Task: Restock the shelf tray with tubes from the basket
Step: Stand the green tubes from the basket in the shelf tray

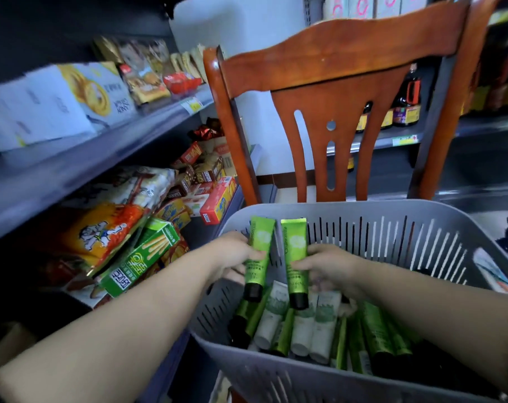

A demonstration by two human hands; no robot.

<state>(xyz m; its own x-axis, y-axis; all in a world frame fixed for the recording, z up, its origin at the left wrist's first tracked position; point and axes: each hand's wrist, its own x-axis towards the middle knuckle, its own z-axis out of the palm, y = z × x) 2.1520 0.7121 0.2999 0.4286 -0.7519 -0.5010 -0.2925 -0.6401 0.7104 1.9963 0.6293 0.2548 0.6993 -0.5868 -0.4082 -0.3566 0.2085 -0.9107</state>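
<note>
Two bare forearms reach in from the near edge, both into a grey slotted plastic basket [392,237] at near right. The basket's floor holds a loose pile of green and white squeeze tubes [305,321], lying flat, caps mostly toward the near side, some overlapping.

Left hand [235,257] is at the basket's left rim, fingers curled round a bright green plastic tube with a black cap [257,257]; tube upright, cap down, crimped end up, lifted above the pile. Right hand [328,266] is just right of it, fingers wrapped on a second green black-capped tube [296,260], same pose, cap down. The two held tubes stand side by side, close but apart.

Left of the basket, a dark grey metal shelf unit [81,158]. Lower shelf: a green biscuit-stick box [142,254] tilted, orange snack bags [101,231], red and yellow cartons [217,202] farther back. Upper shelf: white biscuit boxes [58,103], blurred, then more snack bags.

Behind the basket, a reddish-brown wooden chair back [342,91] stands upright. Far right, beyond it, dark sauce bottles [406,103] on another shelf. The shelf tray cannot be made out here.
</note>
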